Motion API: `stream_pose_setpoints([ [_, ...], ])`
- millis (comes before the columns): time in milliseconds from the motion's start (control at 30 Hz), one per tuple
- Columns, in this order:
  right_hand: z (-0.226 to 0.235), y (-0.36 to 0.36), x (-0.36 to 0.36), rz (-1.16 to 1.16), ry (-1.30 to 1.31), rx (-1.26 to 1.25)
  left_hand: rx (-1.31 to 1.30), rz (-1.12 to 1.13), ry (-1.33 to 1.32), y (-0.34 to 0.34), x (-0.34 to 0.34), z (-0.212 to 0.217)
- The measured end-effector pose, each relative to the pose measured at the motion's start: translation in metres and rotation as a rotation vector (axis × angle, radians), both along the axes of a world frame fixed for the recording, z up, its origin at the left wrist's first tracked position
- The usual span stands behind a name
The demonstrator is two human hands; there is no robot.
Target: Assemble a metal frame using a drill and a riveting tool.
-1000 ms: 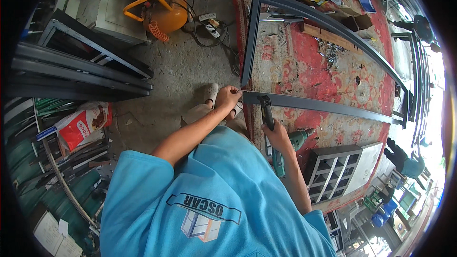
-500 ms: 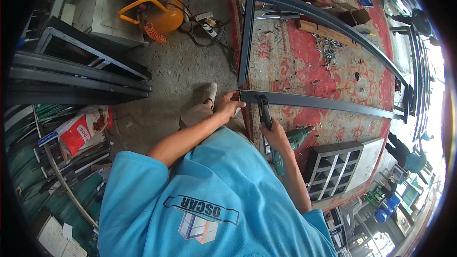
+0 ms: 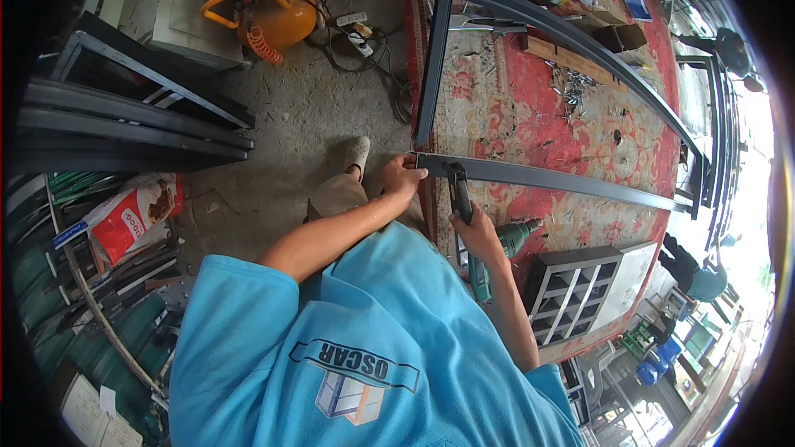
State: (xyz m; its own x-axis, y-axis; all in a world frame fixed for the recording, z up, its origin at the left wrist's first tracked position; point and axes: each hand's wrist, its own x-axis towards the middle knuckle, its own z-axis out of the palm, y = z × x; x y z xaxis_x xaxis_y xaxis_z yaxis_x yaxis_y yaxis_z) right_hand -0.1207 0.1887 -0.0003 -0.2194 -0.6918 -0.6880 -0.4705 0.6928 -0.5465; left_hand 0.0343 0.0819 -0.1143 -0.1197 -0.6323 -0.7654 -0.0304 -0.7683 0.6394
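A dark grey metal profile (image 3: 546,180) lies along the near edge of a carpet-covered table, and its far right end meets the corner of a grey frame (image 3: 433,66). My left hand (image 3: 403,175) grips the profile's left end, the thumb on top and the fingers curled at the tip. A small gap shows between that end and the frame's left side. My right hand (image 3: 479,233) is wrapped round the handle of a hammer (image 3: 460,189), whose dark head rests on or just over the profile near my left thumb.
A green power drill (image 3: 515,237) lies beside my right forearm. On the red carpet (image 3: 497,124) are loose screws (image 3: 573,87), a wooden strip (image 3: 563,58) and a compartment box (image 3: 573,294). An orange compressor (image 3: 281,26) and power strip (image 3: 352,19) stand left; people are at right.
My left fingers have drawn in and closed more tightly round the profile's end. The hammer stays at almost the same spot on the profile. The whole view has shifted slightly.
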Motion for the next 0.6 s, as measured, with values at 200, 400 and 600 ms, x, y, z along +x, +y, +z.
stream_pose_setpoints([
  [200, -0.005, -0.001, 0.0, 0.048, 0.041, 0.003, -0.017, -0.018, -0.069, -0.002, -0.004, 0.011],
  [400, 0.007, -0.015, 0.008, 0.053, 0.01, 0.015, -0.03, -0.085, -0.218, -0.005, -0.007, 0.016],
  [600, 0.006, -0.027, 0.007, 0.097, -0.047, 0.015, -0.073, -0.094, -0.205, -0.002, -0.007, 0.01],
])
